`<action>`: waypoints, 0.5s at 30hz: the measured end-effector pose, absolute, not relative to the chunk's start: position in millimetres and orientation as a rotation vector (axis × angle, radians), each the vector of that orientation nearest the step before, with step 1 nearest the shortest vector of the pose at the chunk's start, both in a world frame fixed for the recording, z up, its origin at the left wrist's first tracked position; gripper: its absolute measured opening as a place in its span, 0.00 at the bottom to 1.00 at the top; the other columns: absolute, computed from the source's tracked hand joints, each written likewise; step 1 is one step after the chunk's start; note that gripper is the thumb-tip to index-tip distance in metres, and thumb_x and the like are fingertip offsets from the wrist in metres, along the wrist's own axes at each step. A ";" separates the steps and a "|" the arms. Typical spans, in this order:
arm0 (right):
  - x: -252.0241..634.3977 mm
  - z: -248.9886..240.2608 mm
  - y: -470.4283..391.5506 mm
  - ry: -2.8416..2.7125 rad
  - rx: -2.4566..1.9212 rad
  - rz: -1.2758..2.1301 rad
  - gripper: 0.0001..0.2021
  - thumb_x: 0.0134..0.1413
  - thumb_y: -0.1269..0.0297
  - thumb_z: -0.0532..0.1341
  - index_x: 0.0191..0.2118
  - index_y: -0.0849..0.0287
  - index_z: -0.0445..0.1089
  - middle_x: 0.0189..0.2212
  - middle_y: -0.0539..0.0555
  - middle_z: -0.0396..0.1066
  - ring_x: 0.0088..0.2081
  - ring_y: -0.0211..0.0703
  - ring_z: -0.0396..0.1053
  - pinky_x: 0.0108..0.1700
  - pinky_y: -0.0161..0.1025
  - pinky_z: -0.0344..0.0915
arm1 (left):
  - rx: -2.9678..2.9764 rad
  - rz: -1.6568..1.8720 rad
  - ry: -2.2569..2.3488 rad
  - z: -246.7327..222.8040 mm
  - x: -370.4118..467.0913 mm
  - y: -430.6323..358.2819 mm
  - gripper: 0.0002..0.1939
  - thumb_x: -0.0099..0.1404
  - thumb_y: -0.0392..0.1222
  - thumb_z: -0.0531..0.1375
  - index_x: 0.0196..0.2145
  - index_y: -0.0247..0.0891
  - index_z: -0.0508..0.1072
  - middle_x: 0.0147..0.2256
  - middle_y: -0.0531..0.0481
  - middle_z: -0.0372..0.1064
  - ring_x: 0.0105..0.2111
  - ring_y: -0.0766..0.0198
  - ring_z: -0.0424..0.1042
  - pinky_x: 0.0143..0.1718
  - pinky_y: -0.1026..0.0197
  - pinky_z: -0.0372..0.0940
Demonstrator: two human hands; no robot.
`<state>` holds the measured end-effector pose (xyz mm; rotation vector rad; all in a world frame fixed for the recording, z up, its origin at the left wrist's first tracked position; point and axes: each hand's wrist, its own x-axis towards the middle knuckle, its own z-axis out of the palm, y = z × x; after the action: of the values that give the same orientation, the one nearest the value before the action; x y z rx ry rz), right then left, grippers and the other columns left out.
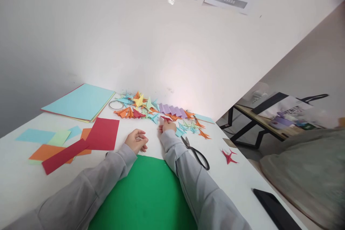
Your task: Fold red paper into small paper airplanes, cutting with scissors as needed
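My right hand (168, 126) reaches to the row of folded paper pieces near the wall, its fingers closed on a small red folded paper (166, 118). My left hand (137, 141) hovers or rests over the white table with curled fingers apart and nothing visible in them. Purple folded papers (172, 110) stand just behind the right hand. Orange folded pieces (127, 112) and a yellow one (138, 101) lie to their left. Black scissors (198, 154) lie beside my right forearm, and a red folded piece (229, 156) is farther right.
Large blue sheets (78, 101) are stacked at the back left. Red paper (104, 134) and loose coloured strips lie left of my left hand. A wire ring (116, 105) sits behind. A black phone-like device (275, 208) is at the right edge; a second table (249, 110) stands beyond.
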<state>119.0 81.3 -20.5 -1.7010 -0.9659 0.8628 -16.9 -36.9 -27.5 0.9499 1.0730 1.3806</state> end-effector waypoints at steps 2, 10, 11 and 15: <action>121.1 -21.1 89.8 -1.008 -1.734 0.927 0.05 0.49 0.72 0.54 0.30 0.64 0.68 0.07 0.46 0.60 0.10 0.35 0.60 0.12 0.31 0.58 | 0.945 1.374 1.072 -26.9 -17.0 -37.4 0.17 0.45 0.39 0.64 0.32 0.34 0.62 0.24 0.57 0.61 0.15 0.71 0.65 0.13 0.66 0.63; 125.1 -26.5 68.9 -1.206 -1.784 0.835 0.12 0.41 0.75 0.54 0.35 0.64 0.70 0.13 0.50 0.66 0.18 0.43 0.68 0.22 0.39 0.66 | 0.973 1.352 1.071 -27.3 -18.4 -36.7 0.18 0.44 0.40 0.63 0.32 0.34 0.62 0.23 0.57 0.62 0.15 0.72 0.65 0.13 0.67 0.63; 128.0 -25.8 62.2 -1.231 -1.789 0.774 0.14 0.41 0.75 0.54 0.38 0.64 0.69 0.17 0.52 0.68 0.22 0.45 0.70 0.27 0.41 0.67 | 0.974 1.350 1.074 -27.4 -18.6 -36.6 0.18 0.44 0.39 0.64 0.32 0.34 0.62 0.23 0.57 0.62 0.15 0.71 0.65 0.13 0.67 0.62; 149.0 -20.5 30.5 -1.377 -1.776 0.505 0.17 0.40 0.74 0.55 0.41 0.62 0.70 0.39 0.62 0.70 0.47 0.53 0.64 0.52 0.48 0.56 | 0.975 1.352 1.071 -26.9 -19.1 -36.9 0.17 0.44 0.39 0.64 0.31 0.34 0.63 0.22 0.58 0.61 0.15 0.71 0.66 0.13 0.67 0.62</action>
<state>149.0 30.5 -20.5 -1.7765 -1.3769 0.5055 -19.1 -36.9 -26.9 0.9751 1.0712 1.3525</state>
